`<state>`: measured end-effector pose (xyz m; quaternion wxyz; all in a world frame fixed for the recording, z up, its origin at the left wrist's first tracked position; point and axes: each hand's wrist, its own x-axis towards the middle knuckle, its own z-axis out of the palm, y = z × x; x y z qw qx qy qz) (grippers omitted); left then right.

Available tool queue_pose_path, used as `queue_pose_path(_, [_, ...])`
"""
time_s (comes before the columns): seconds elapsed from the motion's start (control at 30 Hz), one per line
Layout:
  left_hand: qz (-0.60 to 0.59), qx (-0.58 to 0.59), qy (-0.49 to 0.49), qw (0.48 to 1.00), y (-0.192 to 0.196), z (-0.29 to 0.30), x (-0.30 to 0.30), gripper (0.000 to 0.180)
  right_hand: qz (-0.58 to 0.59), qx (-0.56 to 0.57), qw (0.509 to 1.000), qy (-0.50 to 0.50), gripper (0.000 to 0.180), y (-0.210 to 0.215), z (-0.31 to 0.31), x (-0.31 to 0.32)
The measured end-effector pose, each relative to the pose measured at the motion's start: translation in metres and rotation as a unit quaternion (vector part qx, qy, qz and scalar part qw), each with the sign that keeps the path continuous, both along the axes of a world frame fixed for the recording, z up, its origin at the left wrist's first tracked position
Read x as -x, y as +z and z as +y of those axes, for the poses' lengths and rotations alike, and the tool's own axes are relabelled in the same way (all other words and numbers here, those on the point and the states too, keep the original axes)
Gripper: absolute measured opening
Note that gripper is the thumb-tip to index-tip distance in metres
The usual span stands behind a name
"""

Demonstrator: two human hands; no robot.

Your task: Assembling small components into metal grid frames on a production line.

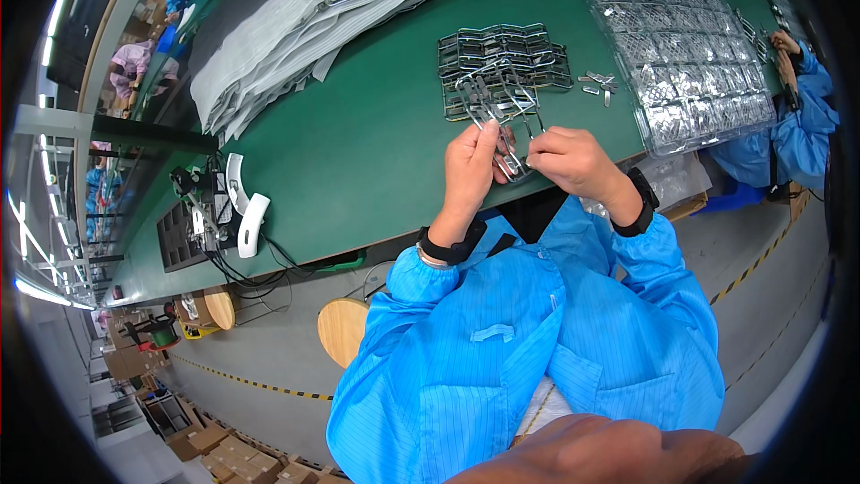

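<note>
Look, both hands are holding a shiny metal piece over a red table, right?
Not quite: the table is green, not red. The head view shows the left hand and right hand together holding the shiny metal piece above it.

Green worktop (376, 143) has a stack of white striped sheets (305, 27), clear blister trays (690, 63), plus a round wooden stool (343, 330) underneath.

Hands (524, 161): two, bare, at one metal frame part (509, 161).
Wrist straps (448, 249): two, black.
Clear blister trays (681, 45): one stack, count indeterminate.
Round wooden stools (342, 330): two.
Loose metal clips (598, 83): several, too small to count.
</note>
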<state>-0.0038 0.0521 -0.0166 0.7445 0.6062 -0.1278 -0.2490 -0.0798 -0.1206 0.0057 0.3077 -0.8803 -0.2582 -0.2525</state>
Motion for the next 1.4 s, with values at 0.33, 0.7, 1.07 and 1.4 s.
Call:
queue_pose_path(0.33, [0.012, -0.012, 0.008, 1.0, -0.001, -0.001, -0.002, 0.037, -0.035, 0.051, 0.998, 0.01, 0.012, 0.005, -0.007, 0.003])
queue_pose_path(0.7, [0.064, 0.027, -0.004, 0.998, -0.006, -0.002, -0.001, 0.034, -0.055, 0.086, 0.995, 0.005, 0.013, 0.002, -0.009, 0.004])
queue_pose_path(1.07, [-0.003, 0.052, 0.022, 0.998, -0.008, -0.011, 0.004, 0.015, -0.021, 0.015, 0.997, -0.072, 0.019, -0.014, -0.001, 0.005])
queue_pose_path(1.4, [-0.168, -0.036, 0.033, 0.985, -0.011, -0.02, 0.02, 0.018, -0.01, -0.171, 0.971, -0.165, 0.013, -0.028, 0.008, 0.007])
